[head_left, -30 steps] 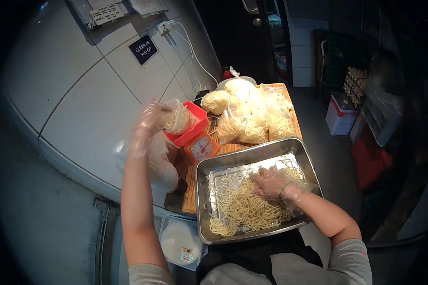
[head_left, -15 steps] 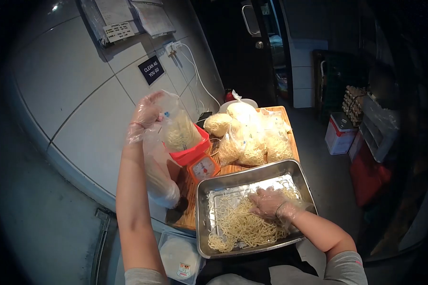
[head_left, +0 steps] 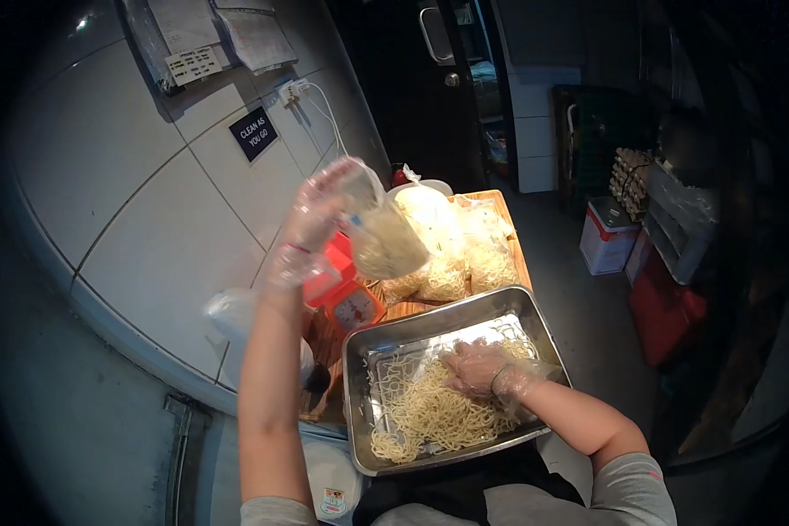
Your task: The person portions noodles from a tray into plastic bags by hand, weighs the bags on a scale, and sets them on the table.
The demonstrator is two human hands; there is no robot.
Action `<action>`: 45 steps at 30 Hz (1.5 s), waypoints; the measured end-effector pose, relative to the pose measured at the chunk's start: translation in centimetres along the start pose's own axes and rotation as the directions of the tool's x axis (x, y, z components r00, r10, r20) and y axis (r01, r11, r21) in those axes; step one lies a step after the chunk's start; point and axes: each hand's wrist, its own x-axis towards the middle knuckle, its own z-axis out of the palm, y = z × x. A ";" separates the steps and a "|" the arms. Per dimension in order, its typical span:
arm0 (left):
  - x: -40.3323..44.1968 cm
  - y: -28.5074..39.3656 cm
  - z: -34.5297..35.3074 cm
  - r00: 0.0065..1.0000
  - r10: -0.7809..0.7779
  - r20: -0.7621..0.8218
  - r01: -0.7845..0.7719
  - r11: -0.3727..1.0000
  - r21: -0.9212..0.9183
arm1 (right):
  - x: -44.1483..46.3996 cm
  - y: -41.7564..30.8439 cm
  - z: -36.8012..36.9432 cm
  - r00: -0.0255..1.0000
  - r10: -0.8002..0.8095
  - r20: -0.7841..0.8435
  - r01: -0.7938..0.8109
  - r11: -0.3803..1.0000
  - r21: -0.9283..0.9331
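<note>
My left hand (head_left: 317, 215), in a clear plastic glove, is closed on the top of a plastic bag of noodles (head_left: 389, 242). The bag hangs tilted and slightly blurred over the table. Below and left of it are a red plastic container (head_left: 331, 270) and an orange kitchen scale (head_left: 357, 307). My right hand (head_left: 482, 368), also gloved, lies on loose yellow noodles (head_left: 438, 416) in a deep metal tray (head_left: 356, 386). Its fingers look apart, with the tips partly among the strands.
Several filled noodle bags (head_left: 486, 254) crowd the wooden table (head_left: 510, 232) behind the tray. White plastic bags (head_left: 237, 316) lie by the tiled wall at left. A lidded tub (head_left: 333, 478) sits low beside the tray. Egg trays (head_left: 631, 180) and a box (head_left: 607, 237) stand at right.
My left hand has lifted the noodle bag out of the red container and moved it right, toward the other bags. My right hand stays on the noodles. The view has shifted slightly.
</note>
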 end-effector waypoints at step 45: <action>-29.9 -13.6 2.0 0.980 -0.161 -0.114 0.195 0.878 0.436 | 2.3 -4.1 -5.0 0.961 -0.271 0.059 0.258 0.951 0.169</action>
